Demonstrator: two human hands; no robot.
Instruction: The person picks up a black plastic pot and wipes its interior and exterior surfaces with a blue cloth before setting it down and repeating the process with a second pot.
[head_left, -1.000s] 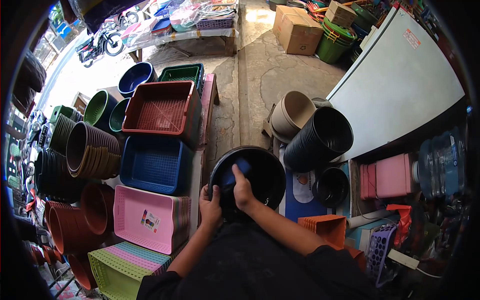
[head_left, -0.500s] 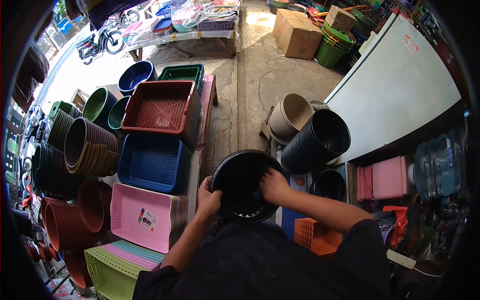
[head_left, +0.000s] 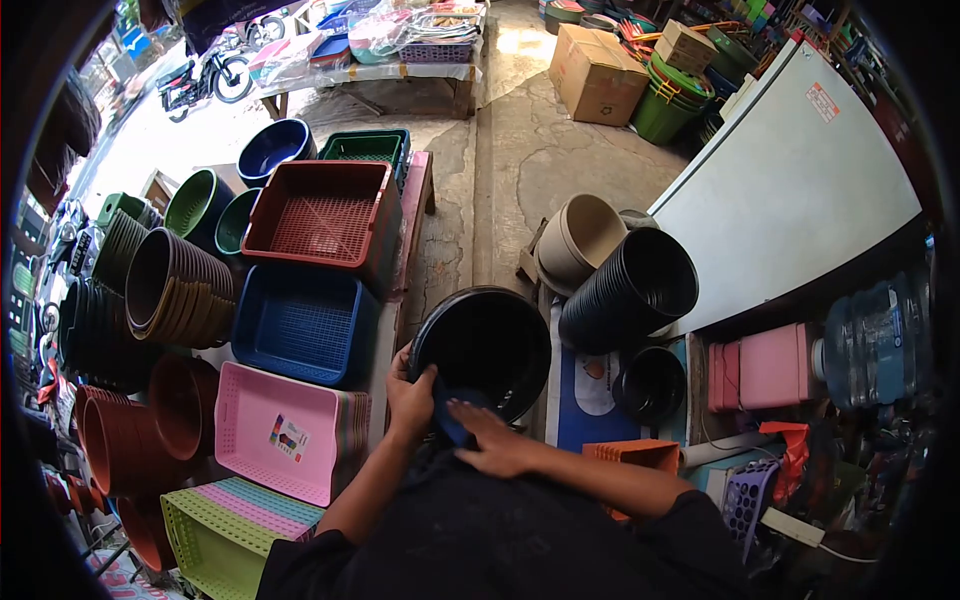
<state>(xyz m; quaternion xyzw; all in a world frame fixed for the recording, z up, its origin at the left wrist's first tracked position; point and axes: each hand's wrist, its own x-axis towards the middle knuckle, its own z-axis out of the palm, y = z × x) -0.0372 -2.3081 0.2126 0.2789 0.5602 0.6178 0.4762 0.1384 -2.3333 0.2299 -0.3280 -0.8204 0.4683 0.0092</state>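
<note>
A round black plastic pot, its dark mouth facing up and towards me, is in front of my body. My left hand grips its rim on the left, thumb on the near side. At the near edge of the pot, my right hand presses a dark blue cloth against the pot's side, fingers fairly straight over it. Part of the cloth is hidden under the fingers. To the right of the pot stand a tilted stack of black pots and a stack of beige pots.
On my left, a low table carries a red basket, a blue basket, pink trays and stacked brown pots. To the right are orange baskets, a white panel and a large water bottle. A cardboard box stands ahead.
My right hand has come out of the pot's inside to its near outer edge, bringing the blue cloth into view. The pot has tilted and shifted slightly, still in my left hand.
</note>
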